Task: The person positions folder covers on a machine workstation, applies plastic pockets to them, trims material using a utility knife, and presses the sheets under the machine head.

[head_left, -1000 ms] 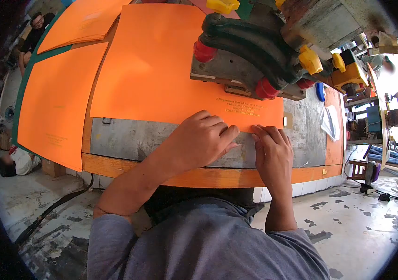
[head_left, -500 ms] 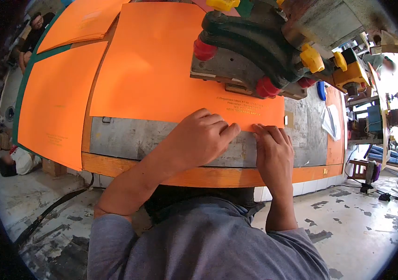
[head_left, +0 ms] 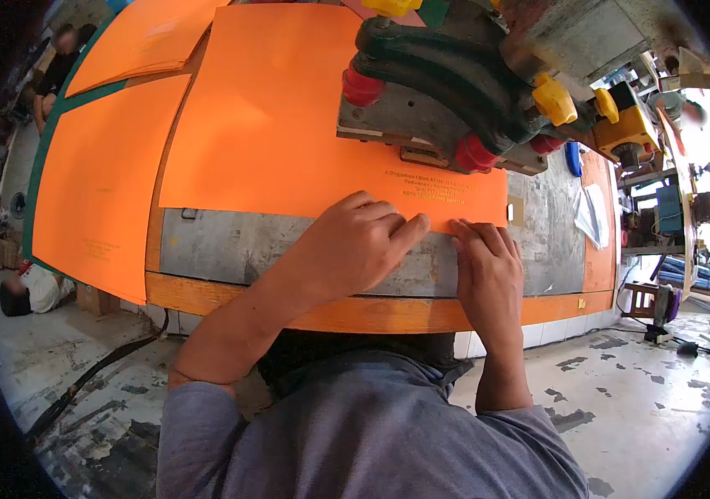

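Observation:
A large orange sheet (head_left: 280, 108) lies on the grey metal bed (head_left: 222, 245), with small gold lettering printed near its front right edge. My left hand (head_left: 363, 245) is closed at the sheet's front edge, its thumb and curled fingers pinching there. Just to the right, my right hand (head_left: 488, 258) pinches the same edge, its fingers bent over it. Above the sheet's right part stands a dark green press head (head_left: 446, 79) with red and yellow knobs. The undersides of my fingers are hidden.
More printed orange sheets (head_left: 105, 183) lie to the left on a green surface. An orange wooden edge (head_left: 355, 316) runs along the front. A crumpled clear plastic piece (head_left: 592, 216) lies at the right. Two people sit at the far left; another person is at the far right.
Both hands stay almost in place at the sheet's edge. The view has shifted very slightly; nothing else visibly differs.

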{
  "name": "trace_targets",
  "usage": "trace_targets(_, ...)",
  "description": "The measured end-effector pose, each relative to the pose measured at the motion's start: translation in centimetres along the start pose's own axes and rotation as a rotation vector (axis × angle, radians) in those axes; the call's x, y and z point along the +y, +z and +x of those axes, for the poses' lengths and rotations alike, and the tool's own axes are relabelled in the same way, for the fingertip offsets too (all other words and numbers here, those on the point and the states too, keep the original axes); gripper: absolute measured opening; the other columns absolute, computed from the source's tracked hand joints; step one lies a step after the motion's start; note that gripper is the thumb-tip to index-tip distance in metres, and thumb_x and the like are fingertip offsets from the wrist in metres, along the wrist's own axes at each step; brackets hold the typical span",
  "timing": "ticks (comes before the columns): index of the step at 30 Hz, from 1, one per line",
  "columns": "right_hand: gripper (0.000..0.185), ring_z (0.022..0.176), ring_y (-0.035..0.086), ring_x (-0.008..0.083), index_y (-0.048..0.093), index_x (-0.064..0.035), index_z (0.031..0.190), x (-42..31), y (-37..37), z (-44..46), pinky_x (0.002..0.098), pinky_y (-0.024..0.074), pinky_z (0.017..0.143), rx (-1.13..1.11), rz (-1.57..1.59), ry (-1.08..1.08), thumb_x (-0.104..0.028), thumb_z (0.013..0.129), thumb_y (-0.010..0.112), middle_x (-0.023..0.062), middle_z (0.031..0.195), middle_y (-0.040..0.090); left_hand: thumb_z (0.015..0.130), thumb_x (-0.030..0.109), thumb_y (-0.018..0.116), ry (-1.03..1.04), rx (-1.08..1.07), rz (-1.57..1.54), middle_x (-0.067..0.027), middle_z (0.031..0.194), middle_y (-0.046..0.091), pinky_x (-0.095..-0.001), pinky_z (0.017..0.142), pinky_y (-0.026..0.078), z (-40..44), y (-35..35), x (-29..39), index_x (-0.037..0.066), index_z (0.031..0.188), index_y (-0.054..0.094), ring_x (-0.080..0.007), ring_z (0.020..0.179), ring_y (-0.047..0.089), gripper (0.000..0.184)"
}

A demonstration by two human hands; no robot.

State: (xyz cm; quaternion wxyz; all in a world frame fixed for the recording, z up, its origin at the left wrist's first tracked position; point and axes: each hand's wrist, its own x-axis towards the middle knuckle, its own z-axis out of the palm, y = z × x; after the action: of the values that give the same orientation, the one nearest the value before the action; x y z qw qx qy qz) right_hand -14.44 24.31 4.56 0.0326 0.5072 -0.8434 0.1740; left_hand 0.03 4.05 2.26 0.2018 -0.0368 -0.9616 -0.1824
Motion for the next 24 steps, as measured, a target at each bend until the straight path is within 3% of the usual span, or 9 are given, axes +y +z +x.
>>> trace_targets(10, 0.027, 0.113, 0.069, 0.0340, 0.077, -0.0040, 0.126, -0.04, -0.01, -0.02, 0.0478, 0.0535, 0.099, -0.001, 0.000, -0.002, -0.010, 0.100, 0.069, 0.0126, 0.121, 0.075, 0.088, 0.013, 0.079, -0.002, 0.009, -0.007, -0.0124, 0.103, 0.079, -0.0434, 0.093, 0.059, 0.04, -0.02, -0.11, 0.002, 0.129, 0.073, -0.0296, 0.100, 0.076, 0.043)
trace_targets(18, 0.028, 0.111, 0.069, 0.0339, 0.077, -0.0045, 0.125, 0.08, 0.05, -0.08, 0.0473, 0.0537, 0.097, 0.011, 0.009, -0.012, -0.009, 0.099, 0.069, 0.0119, 0.118, 0.074, 0.092, 0.017, 0.074, 0.085, 0.026, 0.112, -0.0090, 0.113, 0.078, -0.0410, 0.099, 0.057, 0.03, 0.29, -0.35, 0.005, 0.126, 0.075, -0.0253, 0.110, 0.074, 0.036)
trace_targets(24, 0.026, 0.109, 0.068, 0.0341, 0.077, -0.0039, 0.123, 0.28, 0.20, 0.02, 0.0475, 0.0535, 0.096, 0.033, 0.017, -0.031, -0.012, 0.100, 0.071, 0.0121, 0.115, 0.073, 0.095, 0.018, 0.071, 0.107, 0.017, 0.168, -0.0058, 0.111, 0.077, -0.0402, 0.097, 0.057, 0.19, 0.22, -0.23, 0.008, 0.126, 0.075, -0.0232, 0.108, 0.073, 0.032)
